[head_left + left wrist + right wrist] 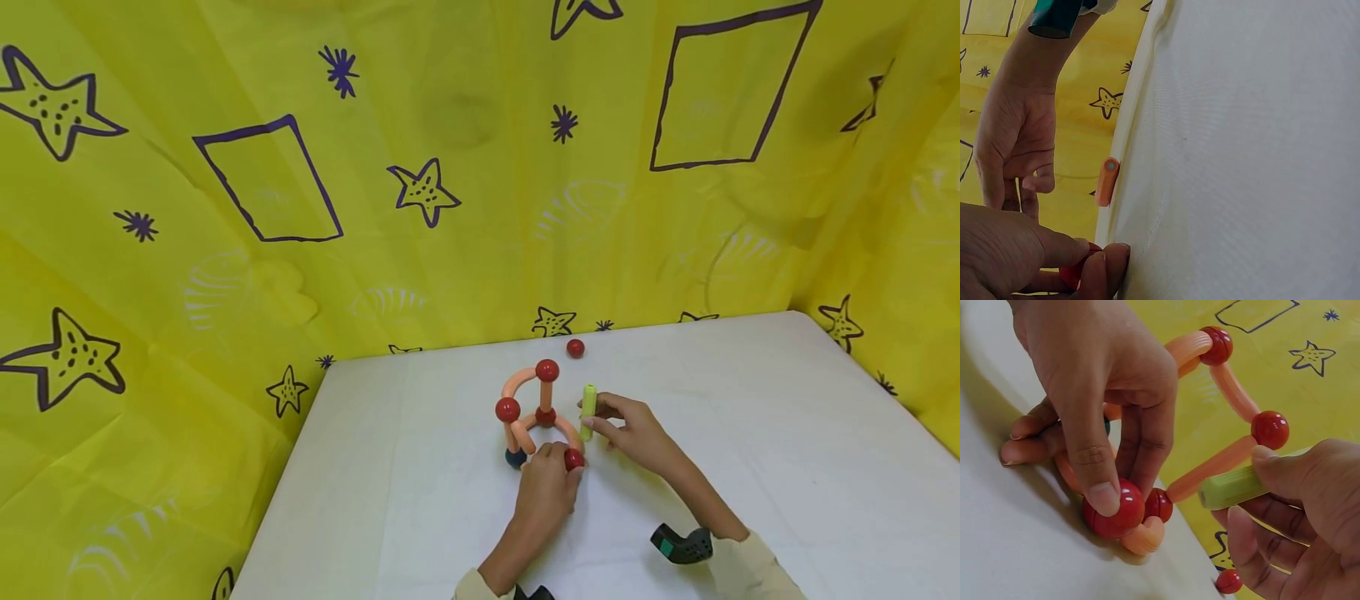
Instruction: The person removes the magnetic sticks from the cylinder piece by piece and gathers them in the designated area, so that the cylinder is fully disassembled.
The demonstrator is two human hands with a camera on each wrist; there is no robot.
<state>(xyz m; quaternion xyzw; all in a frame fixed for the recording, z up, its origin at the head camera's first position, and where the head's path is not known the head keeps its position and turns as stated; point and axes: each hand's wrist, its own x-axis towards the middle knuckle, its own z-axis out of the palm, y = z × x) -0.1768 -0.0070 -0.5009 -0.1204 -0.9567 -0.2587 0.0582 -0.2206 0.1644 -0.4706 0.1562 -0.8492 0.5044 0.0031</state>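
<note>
Left hand [546,485] pinches the red ball [574,459] at a low corner of the orange frame [547,396] on the table [420,517], right hand [630,428] pinches the green stick [588,406] just beside it; a careless sideways bump might, I'd judge, pop joints loose.

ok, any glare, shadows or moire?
Right wrist: white glints on the held red ball, dark shadow on the table beside the left hand. Left wrist: fine moire-like ripples over the table. Head: small glints on the top red ball.
</note>
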